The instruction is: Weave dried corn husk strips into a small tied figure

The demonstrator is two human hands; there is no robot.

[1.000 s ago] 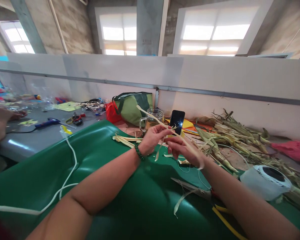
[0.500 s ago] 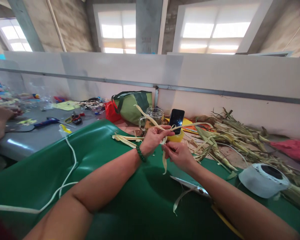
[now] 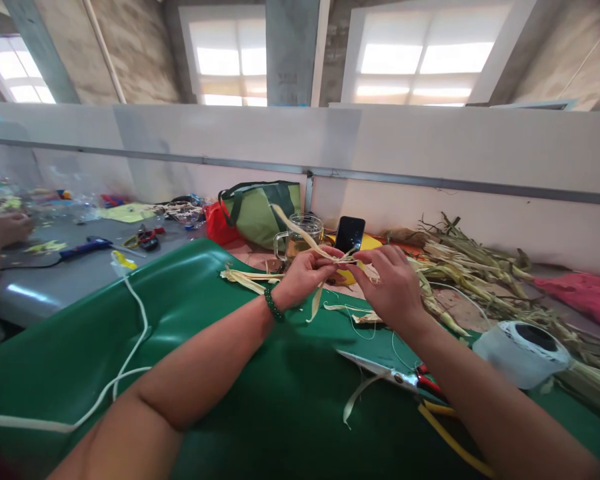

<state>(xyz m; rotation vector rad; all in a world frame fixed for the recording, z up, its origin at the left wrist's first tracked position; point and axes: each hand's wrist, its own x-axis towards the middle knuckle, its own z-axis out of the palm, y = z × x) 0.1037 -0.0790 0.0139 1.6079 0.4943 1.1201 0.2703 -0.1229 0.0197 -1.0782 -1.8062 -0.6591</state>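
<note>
My left hand [image 3: 305,275], with a green bead bracelet at the wrist, is closed on pale strips of corn husk [image 3: 300,228]. One strip rises up and left from the fingers and another hangs below. My right hand [image 3: 393,280] pinches the same husk strips just right of the left fingertips. The exact crossing between the fingers is partly hidden. Below the hands, red-handled scissors [image 3: 380,368] lie on the green cloth [image 3: 260,400], with a curled husk scrap [image 3: 359,400] by the blades. More husk strips [image 3: 245,279] lie left of my left hand.
Behind the hands stand a glass mug [image 3: 305,235], a phone [image 3: 351,235] and a green bag [image 3: 263,213]. Dried husks [image 3: 460,263] are heaped at right, near a white thread spool [image 3: 520,355]. A glue gun [image 3: 86,248] and another person's hand [image 3: 5,230] are at left.
My right hand has moved up and right, from the lower hanging strip to the strips beside my left fingertips. The hanging strip has swung left. Another person's hand has come into view at left.
</note>
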